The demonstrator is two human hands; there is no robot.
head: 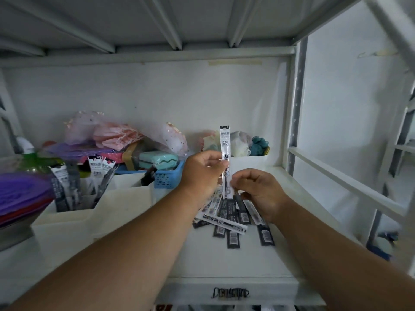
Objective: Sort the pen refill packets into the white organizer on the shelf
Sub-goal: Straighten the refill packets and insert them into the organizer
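Your left hand (203, 173) pinches packet (225, 149) upright | organizer (74, 218) lies leftward, nearer it | right hand (258, 191) curled over pile (233, 218), grip unclear

Dim, flat light overall; grey-blue cast. Brightest area is the right of the frame, beyond the shelf upright (297, 104), so daylight seems to enter from that side. Underside of the upper shelf (134, 21) at top is dull and shaded. Soft shadows only; no glare. Wide-angle distortion: uprights and rails at the right edge lean and bow. Purple pile (20, 194) at far left edge is smeared. Print on the held refill packet (225, 144) is soft, barely legible.
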